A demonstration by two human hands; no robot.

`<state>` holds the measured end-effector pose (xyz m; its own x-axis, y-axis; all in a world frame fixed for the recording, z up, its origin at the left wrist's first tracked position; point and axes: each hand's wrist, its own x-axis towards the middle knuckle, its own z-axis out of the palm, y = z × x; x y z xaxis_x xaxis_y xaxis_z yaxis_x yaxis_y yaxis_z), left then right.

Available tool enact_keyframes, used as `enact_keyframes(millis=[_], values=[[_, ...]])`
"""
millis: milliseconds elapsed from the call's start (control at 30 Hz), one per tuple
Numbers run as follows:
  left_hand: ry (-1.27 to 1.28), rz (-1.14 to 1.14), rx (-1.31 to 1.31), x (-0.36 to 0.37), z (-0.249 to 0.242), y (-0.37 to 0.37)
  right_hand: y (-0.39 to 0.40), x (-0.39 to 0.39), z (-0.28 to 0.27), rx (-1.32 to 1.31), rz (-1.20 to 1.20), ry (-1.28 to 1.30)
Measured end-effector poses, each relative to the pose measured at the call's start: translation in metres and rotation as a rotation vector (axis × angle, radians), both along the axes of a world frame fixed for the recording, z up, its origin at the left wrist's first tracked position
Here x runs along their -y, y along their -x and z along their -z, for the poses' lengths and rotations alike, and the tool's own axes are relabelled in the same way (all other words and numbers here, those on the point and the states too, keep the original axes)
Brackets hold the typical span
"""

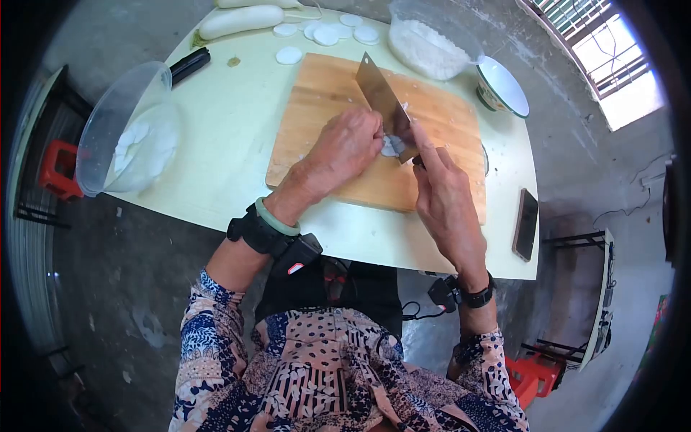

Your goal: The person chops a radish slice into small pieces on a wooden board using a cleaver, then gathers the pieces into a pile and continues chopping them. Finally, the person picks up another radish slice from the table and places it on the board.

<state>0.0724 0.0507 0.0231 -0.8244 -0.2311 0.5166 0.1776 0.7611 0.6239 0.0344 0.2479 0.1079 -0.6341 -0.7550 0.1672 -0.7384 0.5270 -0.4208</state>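
Cutting white slices (389, 147), right grip (443, 191) clamped on cleaver (381, 90), left grip (344, 144) curled together; beyond both, chopped bits (428, 54) look done, rounds (326, 34) left.

A phone (526, 225) lies on the table (216, 129), which red stools (60, 171) flank.

The cleaver (385, 101) stands upright mid-board, blocking passage across. Bare wood lies open on its right and far left; tubs and a bowl (504, 86) crowd the counter (230, 108) behind and, seemingly, at left.
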Motion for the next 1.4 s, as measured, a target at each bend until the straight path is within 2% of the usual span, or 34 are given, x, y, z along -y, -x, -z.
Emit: enact_keyframes(millis=[200, 400, 533, 600, 733, 800, 900, 967, 1000, 1067, 1100, 1233, 1300, 1400], values=[[-0.025, -0.002, -0.003, 0.0, -0.004, -0.004, 0.001, -0.004, -0.006, -0.145, -0.118, 0.209], [-0.002, -0.015, 0.06, 0.001, -0.002, -0.001, 0.002, 0.005, 0.005, -0.046, -0.047, 0.037], [-0.03, -0.025, 0.051, 0.003, -0.012, -0.005, -0.008, 0.005, -0.009, -0.04, -0.032, 0.069], [-0.065, -0.041, 0.062, 0.003, -0.012, -0.005, -0.011, 0.005, -0.009, -0.055, -0.05, 0.176], [0.016, -0.099, 0.032, 0.006, -0.006, -0.001, -0.001, 0.01, 0.006, -0.09, -0.105, 0.074], [0.036, -0.124, 0.043, 0.007, -0.006, -0.001, -0.001, 0.008, 0.002, -0.031, -0.047, 0.041], [-0.056, -0.167, 0.058, 0.009, -0.013, 0.0, -0.007, 0.005, -0.008, -0.049, -0.047, 0.134], [-0.06, -0.327, -0.095, 0.011, -0.023, 0.001, -0.013, 0.006, -0.012, -0.041, -0.045, 0.155], [-0.059, -0.323, -0.093, 0.011, -0.029, 0.001, -0.014, 0.005, -0.012, -0.037, -0.043, 0.181], [-0.248, -0.412, -0.288, 0.013, -0.041, -0.002, -0.007, 0.005, 0.004, -0.04, -0.068, 0.13], [-0.24, -0.446, -0.321, 0.014, -0.043, -0.004, -0.004, 0.006, 0.009, -0.045, -0.102, 0.078], [-0.28, -0.463, -0.44, 0.017, -0.043, -0.004, -0.006, 0.007, -0.001, -0.051, -0.131, 0.078], [-0.279, -0.46, -0.477, 0.017, -0.043, -0.004, -0.017, 0.006, -0.015, -0.02, -0.007, 0.091], [-0.288, -0.436, -0.468, 0.014, -0.044, -0.004, -0.014, 0.006, -0.006, -0.065, -0.055, 0.141]])
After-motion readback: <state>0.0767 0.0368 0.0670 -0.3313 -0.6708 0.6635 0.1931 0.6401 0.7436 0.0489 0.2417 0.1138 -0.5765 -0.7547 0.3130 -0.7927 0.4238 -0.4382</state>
